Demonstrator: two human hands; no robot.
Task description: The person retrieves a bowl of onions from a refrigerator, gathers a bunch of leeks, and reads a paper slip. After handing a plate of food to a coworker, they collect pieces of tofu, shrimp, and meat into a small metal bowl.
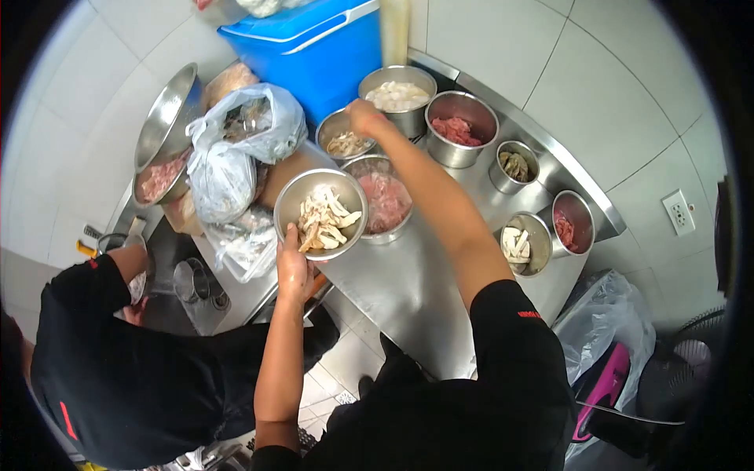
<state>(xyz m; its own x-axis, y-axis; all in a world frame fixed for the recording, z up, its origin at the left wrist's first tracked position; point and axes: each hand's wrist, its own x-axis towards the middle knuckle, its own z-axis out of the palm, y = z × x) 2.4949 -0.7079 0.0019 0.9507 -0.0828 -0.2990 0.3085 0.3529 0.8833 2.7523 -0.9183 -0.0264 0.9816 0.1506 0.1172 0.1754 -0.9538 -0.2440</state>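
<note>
My left hand (293, 271) holds a steel bowl (287, 206) by its near rim, thumb inside; pale and brown strips (323, 222) lie in it. Beyond it, my right hand (366, 119) is over the rim of a steel pot (323, 137) that contains light brown pieces (346, 144). The fingers of that hand are mostly hidden, so what they hold, if anything, does not show. Just right of the bowl stands a pot of pink meat (384, 202). Behind my right hand is a pot with whitish pieces (398, 96).
Further pots of red meat (456, 131), dark pieces (514, 166) and white strips (515, 245) stand on the steel counter (400, 275). Plastic bags (222, 182) and a blue cooler (314, 67) lie behind left. A co-worker in black (133, 369) is at the sink, left.
</note>
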